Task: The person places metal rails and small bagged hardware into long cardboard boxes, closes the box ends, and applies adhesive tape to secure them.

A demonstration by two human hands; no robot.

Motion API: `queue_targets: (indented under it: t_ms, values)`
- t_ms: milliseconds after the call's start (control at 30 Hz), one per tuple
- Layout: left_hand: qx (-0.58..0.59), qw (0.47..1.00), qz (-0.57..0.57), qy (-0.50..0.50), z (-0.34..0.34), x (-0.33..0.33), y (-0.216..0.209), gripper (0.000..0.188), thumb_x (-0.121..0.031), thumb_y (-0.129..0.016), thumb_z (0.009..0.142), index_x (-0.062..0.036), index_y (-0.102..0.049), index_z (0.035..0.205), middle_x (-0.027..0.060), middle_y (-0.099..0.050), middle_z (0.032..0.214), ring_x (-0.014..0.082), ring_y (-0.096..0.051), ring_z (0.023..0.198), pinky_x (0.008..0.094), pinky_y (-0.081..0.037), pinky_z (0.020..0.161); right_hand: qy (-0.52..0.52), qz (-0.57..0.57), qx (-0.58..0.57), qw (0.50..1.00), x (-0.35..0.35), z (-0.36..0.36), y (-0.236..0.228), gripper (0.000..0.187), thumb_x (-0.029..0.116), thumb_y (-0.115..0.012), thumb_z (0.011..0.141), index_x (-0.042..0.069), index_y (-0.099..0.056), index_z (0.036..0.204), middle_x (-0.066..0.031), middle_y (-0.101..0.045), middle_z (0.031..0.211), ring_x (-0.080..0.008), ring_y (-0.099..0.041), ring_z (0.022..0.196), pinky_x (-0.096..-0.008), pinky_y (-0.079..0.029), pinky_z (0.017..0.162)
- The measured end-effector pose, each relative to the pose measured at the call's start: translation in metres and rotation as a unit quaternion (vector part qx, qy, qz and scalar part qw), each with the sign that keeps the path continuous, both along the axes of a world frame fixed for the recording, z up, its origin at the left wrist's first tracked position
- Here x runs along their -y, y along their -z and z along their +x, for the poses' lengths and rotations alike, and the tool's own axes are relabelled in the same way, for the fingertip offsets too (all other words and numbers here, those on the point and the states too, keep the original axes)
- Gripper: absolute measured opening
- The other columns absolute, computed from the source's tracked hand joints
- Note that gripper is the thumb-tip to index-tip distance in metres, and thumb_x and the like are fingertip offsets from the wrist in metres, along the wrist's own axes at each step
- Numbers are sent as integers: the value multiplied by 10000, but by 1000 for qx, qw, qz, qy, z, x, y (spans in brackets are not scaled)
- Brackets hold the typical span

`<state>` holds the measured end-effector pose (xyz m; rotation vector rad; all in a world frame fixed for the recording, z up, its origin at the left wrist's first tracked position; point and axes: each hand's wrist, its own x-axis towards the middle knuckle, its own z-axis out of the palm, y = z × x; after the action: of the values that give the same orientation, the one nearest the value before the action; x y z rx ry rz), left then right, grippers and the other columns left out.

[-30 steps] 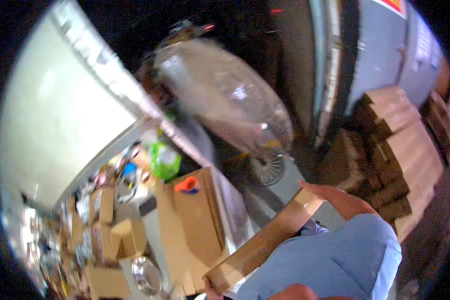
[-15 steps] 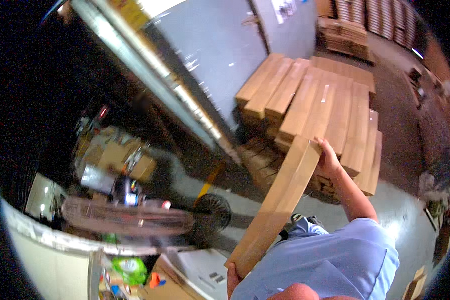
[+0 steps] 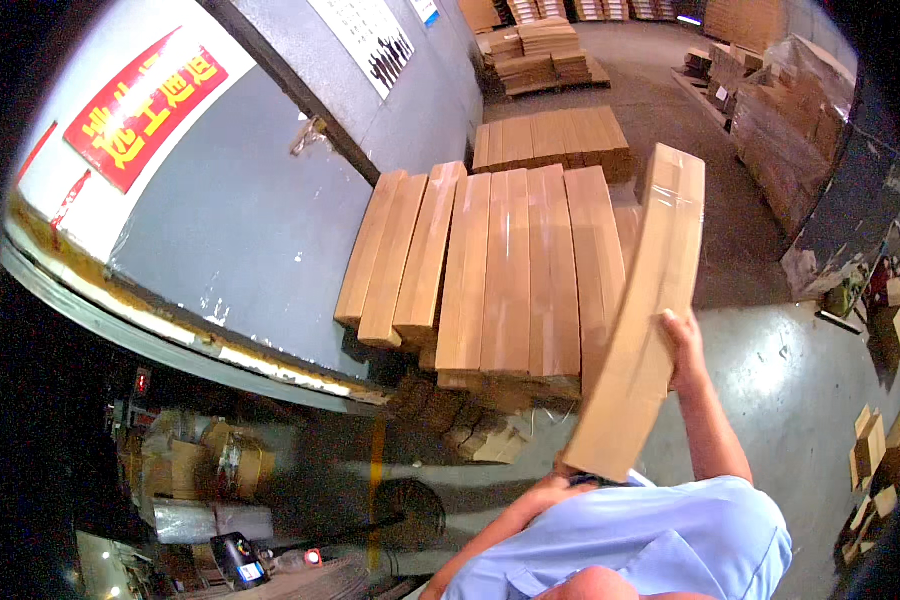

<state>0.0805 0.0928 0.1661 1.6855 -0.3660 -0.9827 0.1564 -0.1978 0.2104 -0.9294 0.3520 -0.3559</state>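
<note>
A long, narrow cardboard box (image 3: 638,340), taped along its top, is held in front of me, slanting away to the far right. My right hand (image 3: 682,348) grips its right side near the middle, thumb on the upper face and fingers underneath. My left hand (image 3: 562,480) supports the near end, with most of its fingers hidden below the box. Just beyond and to the left lies a stack of similar long boxes (image 3: 510,280) side by side. The held box overlaps the right part of this stack in view.
Farther back are another row of boxes (image 3: 550,140) and a pile of flat cardboard (image 3: 545,60). A grey metal door (image 3: 240,200) stands at the left. Wrapped goods (image 3: 795,130) stand at the far right, loose cardboard (image 3: 865,450) at the near right, and a black fan-like round object (image 3: 410,510) at lower left.
My view has turned right. The box has swung from pointing low left to lying beside the stack's right side, still in both hands; its far end now reaches beyond my right hand.
</note>
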Motion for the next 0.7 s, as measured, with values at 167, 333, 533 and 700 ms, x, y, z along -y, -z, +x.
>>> queue_targets:
  t_ms: [167,333,533,700]
  values:
    - [102,989,22,109,40,16,10,527,-295,-617,834,-27,-369,1213,198,-537,1179,271,-514,1127,371,-408,925,4,-90,21,996,101,11,22,480,218,-604,796,31,-447,1209,-86,-583,1053,-183,-569,940,-333,-466,825]
    - [11,993,13,-113,39,-49,99,434,-242,-632,845,-43,-415,1163,164,-576,1093,243,-549,1026,369,-447,861,-47,-17,-50,997,138,67,95,357,181,-576,833,21,-516,1147,-51,-611,1001,-152,-588,865,-284,-466,769]
    - [59,955,230,-176,8,-114,195,406,-297,-637,833,-38,-477,1103,156,-609,998,221,-596,915,357,-475,778,-8,-269,-218,938,195,116,251,820,315,-633,808,47,-148,1413,-105,-312,1405,-228,-289,1294,-358,-286,1024]
    - [-31,880,399,-255,-128,-204,256,390,-406,-583,815,-57,-590,988,141,-625,974,276,-596,861,411,-472,755,-103,-391,-262,876,138,156,235,663,298,-650,787,82,-339,1332,-186,-507,1211,-296,-503,1098,-361,-401,931]
